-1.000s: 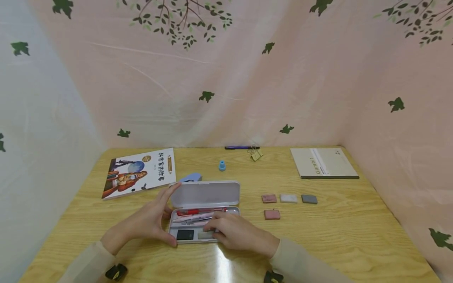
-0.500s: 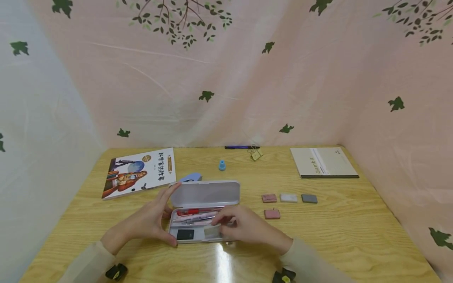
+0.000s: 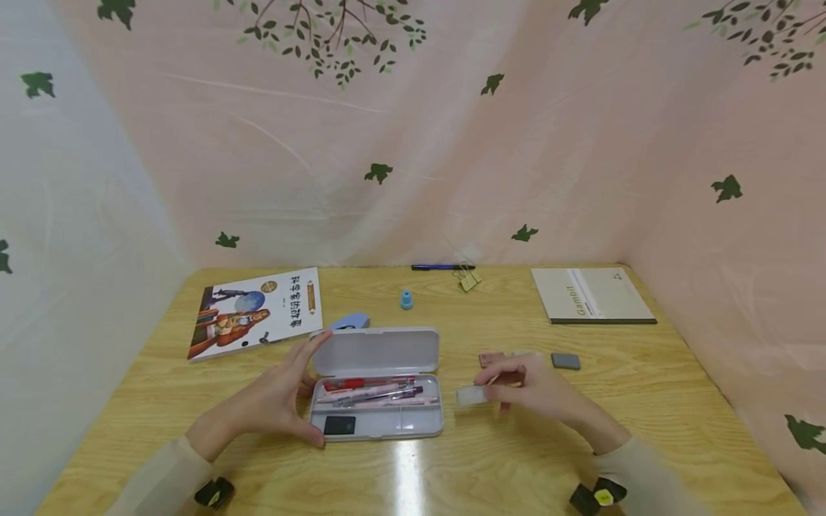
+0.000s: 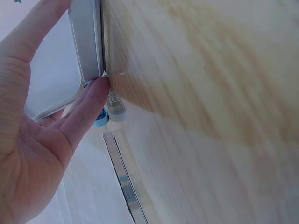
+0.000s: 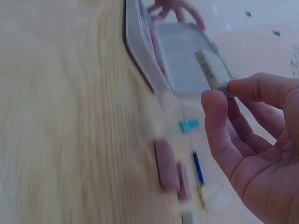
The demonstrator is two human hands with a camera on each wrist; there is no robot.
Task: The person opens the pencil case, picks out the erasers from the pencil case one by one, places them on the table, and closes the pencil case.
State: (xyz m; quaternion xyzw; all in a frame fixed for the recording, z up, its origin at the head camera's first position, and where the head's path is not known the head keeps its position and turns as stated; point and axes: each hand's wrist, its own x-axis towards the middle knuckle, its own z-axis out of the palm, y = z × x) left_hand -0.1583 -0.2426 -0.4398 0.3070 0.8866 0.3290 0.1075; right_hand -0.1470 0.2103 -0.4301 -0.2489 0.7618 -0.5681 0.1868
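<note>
Left hand (image 3: 267,407): fingers straight, braced vs. left end of case (image 3: 376,405), thumb at tray corner, fingertips on lid.
Case: open on bench (image 3: 645,401), pens inside.
Right hand (image 3: 538,387): pinches pale eraser (image 3: 471,395) just right of case, over bench.

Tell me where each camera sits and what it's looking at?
Head: sits on the head, looks down at the table; both hands and sleeves show.
Left wrist: looks along the left hand touching the case.
Right wrist: looks along the right hand pinching an eraser.
All three views show the case.
</note>
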